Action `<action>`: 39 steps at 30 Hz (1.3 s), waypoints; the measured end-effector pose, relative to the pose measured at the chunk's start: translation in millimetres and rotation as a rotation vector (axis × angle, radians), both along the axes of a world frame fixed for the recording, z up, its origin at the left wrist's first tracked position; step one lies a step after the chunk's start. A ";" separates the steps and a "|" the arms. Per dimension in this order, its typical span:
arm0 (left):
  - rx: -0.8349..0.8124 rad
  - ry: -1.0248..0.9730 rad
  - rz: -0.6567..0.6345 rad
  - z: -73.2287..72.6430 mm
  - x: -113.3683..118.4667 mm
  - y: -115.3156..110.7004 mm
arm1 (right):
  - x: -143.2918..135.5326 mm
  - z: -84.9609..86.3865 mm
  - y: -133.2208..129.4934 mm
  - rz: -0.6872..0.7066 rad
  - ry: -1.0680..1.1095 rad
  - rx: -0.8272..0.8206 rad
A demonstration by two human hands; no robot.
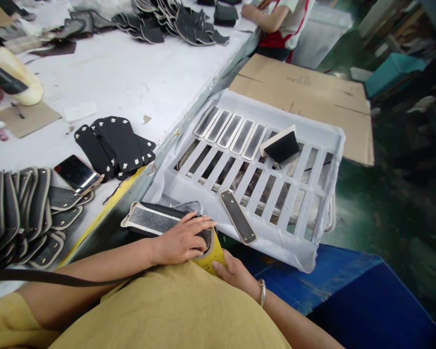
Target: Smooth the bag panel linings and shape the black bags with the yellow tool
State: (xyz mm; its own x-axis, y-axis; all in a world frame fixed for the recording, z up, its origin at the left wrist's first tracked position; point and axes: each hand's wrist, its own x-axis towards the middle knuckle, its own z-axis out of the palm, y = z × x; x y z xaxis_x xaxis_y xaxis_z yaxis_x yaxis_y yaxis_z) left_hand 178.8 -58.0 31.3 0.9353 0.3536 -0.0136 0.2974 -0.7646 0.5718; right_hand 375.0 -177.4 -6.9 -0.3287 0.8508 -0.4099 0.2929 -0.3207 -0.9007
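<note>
As I watch from afar, the left grip (183,240) rests with bent fingers on a yellow-sided piece (215,252) before the yellow shirt (167,310), whether clasping I cannot tell; the right grip (232,271) holds its edge. Beyond, a riveted strip (239,216) lies aslant on the white rack (276,246), where a careless lift could knock it off.

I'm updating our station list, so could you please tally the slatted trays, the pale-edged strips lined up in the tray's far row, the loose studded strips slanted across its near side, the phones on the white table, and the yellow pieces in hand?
Slatted tray: 1
Lined-up strips: 5
Loose studded strip: 1
Phone: 1
Yellow piece: 1
Total: 9
</note>
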 end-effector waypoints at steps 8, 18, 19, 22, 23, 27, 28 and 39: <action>-0.068 0.004 0.018 3.4 2.5 0.2 | 0.5 -2.1 -0.1 0.002 0.033 -0.006; -0.058 0.019 0.169 3.6 11.4 -7.4 | -2.9 0.1 0.6 -0.030 0.021 -0.037; -0.067 0.028 0.170 3.8 11.6 -7.1 | -3.2 0.6 0.8 -0.030 0.020 -0.035; -0.100 0.052 0.187 5.1 13.0 -7.0 | -3.7 1.8 1.6 -0.035 0.024 -0.039; -0.106 0.051 0.195 5.4 13.9 -7.5 | -3.8 1.7 1.7 -0.034 0.025 -0.045; -0.113 0.027 0.229 5.9 16.2 -8.2 | -4.6 -1.2 -0.1 -0.038 0.008 -0.044; -0.122 0.020 0.226 6.3 15.3 -6.6 | -5.0 -2.3 -0.9 -0.044 0.007 -0.044; -0.104 0.057 -0.026 5.3 -12.4 10.5 | -7.6 7.7 5.1 -0.033 0.106 -0.059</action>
